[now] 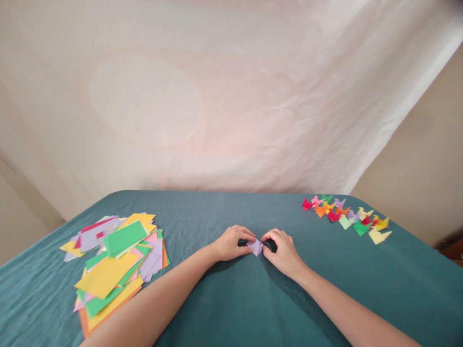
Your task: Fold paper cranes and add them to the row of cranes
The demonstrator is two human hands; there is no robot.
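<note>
Item 1: small lilac paper piece [256,246], partly folded, lying near the middle of the teal-covered surface [217,308], toward the near edge. Pinched from both sides.

Item 2: left hand [231,242], fingers curled, fingertips closed on the left edge of the lilac piece.

Item 3: right hand [284,250], fingers curled, fingertips closed on the right edge of the same piece. The exact fold being pressed is too small to tell.

Item 4: loose stack of flat coloured sheets [115,260], yellow, green, lilac, pink and orange, fanned untidily on the left, just beside the left forearm.

Item 5: row of small folded paper figures [347,217] in mixed colours, far right, well apart from both hands.

Item 6: pale cloth backdrop [217,96] hanging behind the surface.

Risks, as judged:
- Crease lands off-line, since the piece is tiny and the fingertips cover most of it
- Paper tears or crumples if the two grips pull against each other
- The soft, wrinkled cloth gives under pressure, leaving a weak fold
- Left forearm nudges the fanned stack and slides sheets toward the edge
</note>
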